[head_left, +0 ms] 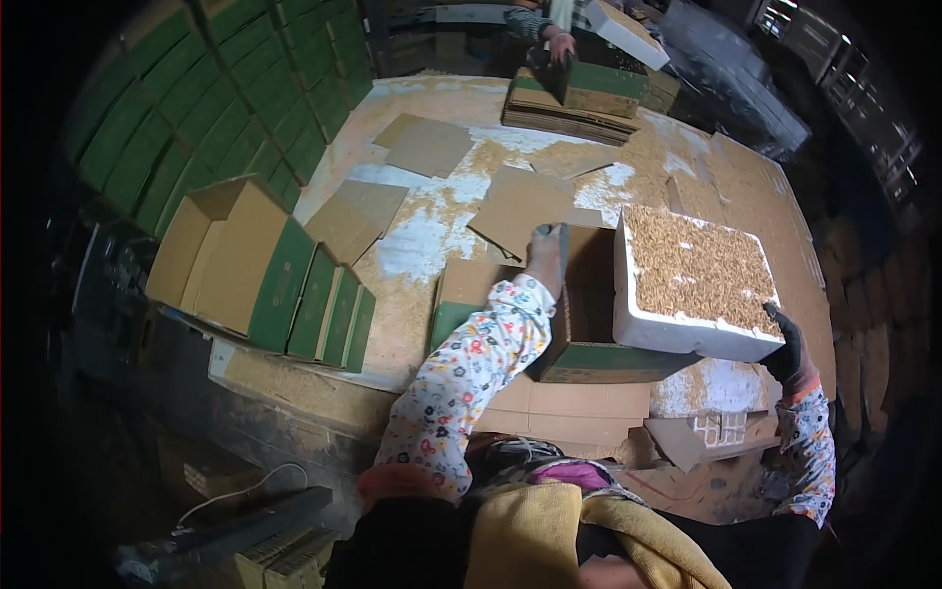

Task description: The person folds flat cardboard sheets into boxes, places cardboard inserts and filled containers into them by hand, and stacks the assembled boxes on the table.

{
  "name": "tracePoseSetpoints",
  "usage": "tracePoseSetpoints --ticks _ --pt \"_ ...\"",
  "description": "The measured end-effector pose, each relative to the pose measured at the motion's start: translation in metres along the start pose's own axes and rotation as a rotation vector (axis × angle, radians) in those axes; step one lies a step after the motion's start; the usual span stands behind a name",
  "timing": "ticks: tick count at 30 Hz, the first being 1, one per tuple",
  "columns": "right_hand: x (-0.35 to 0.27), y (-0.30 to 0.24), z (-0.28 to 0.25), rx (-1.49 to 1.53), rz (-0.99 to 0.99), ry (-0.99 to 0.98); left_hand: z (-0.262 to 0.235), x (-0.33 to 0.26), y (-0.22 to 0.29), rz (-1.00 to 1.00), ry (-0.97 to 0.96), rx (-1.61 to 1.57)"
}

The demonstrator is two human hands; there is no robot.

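Note:
My left hand, gloved at the fingers, is closed on the upper edge of an open cardboard box with a green side. A white foam block or box, its top covered with tan, grain-like bits, sits tilted over the right part of that carton. My right hand, in a dark glove, grips the foam box by its near right corner. The carton's right interior is hidden under the foam box. Left of my forearm, another brown and green carton is partly covered by my sleeve.
Green cartons are stacked high at the left. Several open cartons lean together on the table's left edge. Loose cardboard sheets and tan bits lie across the tabletop. Across the table, another person's hand is over a carton.

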State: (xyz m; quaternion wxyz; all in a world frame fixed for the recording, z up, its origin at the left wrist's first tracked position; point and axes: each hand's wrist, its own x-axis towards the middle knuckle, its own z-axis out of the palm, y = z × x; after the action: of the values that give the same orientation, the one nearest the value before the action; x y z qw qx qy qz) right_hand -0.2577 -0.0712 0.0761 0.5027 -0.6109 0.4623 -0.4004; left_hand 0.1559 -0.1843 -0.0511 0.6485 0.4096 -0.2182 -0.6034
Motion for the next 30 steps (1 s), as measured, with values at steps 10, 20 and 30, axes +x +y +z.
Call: tracePoseSetpoints --ticks 10,20,30 --pt "0.034 0.012 0.122 -0.073 0.712 -0.006 -0.054 0.006 0.056 -0.403 -0.408 0.139" --pt "0.021 0.034 0.139 -0.386 0.412 0.362 -0.175 0.21 0.001 -0.32 0.192 1.436" --pt "0.03 -0.024 0.141 -0.227 -0.062 0.521 -0.001 0.103 0.103 0.705 -0.342 1.693"
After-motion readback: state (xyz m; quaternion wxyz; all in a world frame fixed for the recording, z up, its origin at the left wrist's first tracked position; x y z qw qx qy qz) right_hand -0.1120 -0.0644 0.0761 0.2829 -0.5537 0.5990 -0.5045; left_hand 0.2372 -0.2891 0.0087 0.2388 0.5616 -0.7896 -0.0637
